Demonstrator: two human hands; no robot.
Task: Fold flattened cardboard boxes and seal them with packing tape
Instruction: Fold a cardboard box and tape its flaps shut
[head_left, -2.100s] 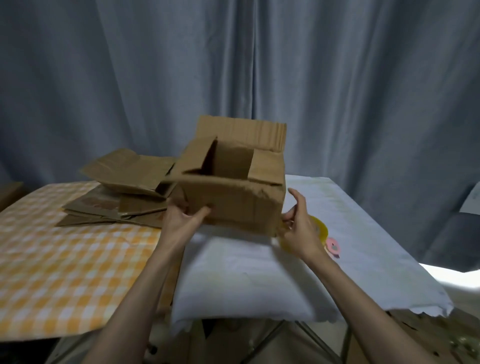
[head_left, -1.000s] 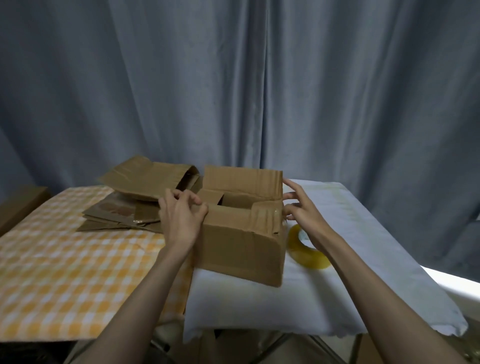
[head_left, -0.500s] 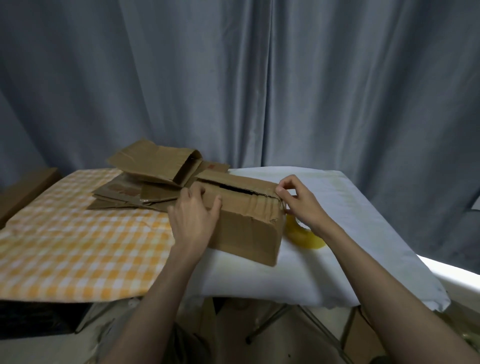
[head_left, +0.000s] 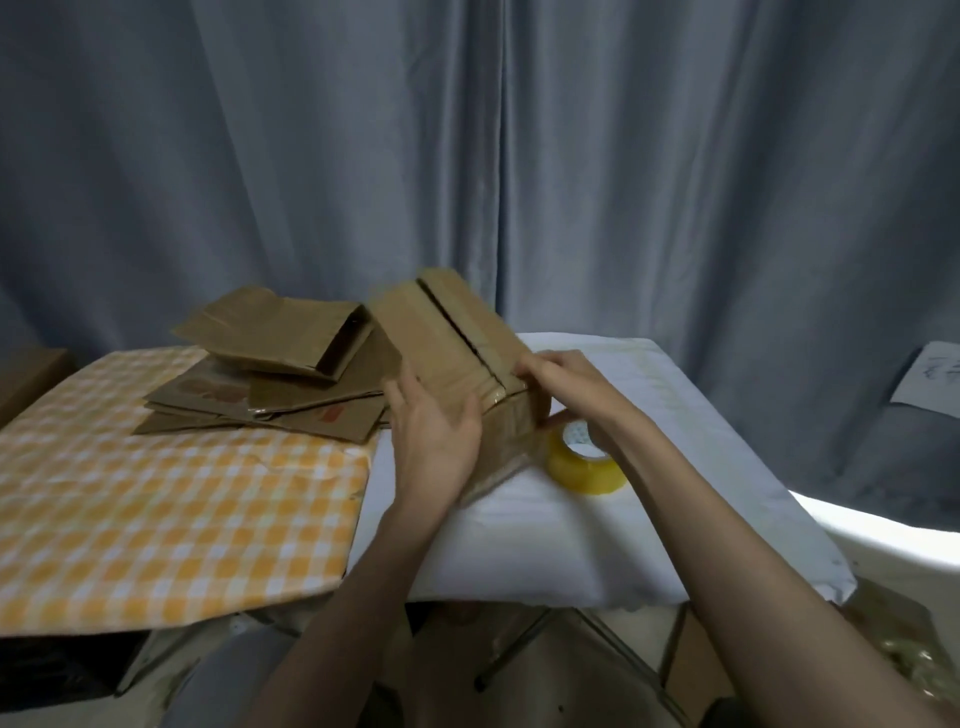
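Cardboard box (head_left: 457, 358) seems light, creased; left hand (head_left: 436, 441) presses flat, right hand (head_left: 563, 384) apparently pinches the seam end.

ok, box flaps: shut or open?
Shut, not taped. The box has both top flaps folded flat, with a dark seam between them. The left hand and right hand hold it; the tape roll lies beside it.

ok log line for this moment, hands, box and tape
left hand: presses box side | right hand: on box top | box: flaps closed, seam open | tape roll: lying untouched beside box
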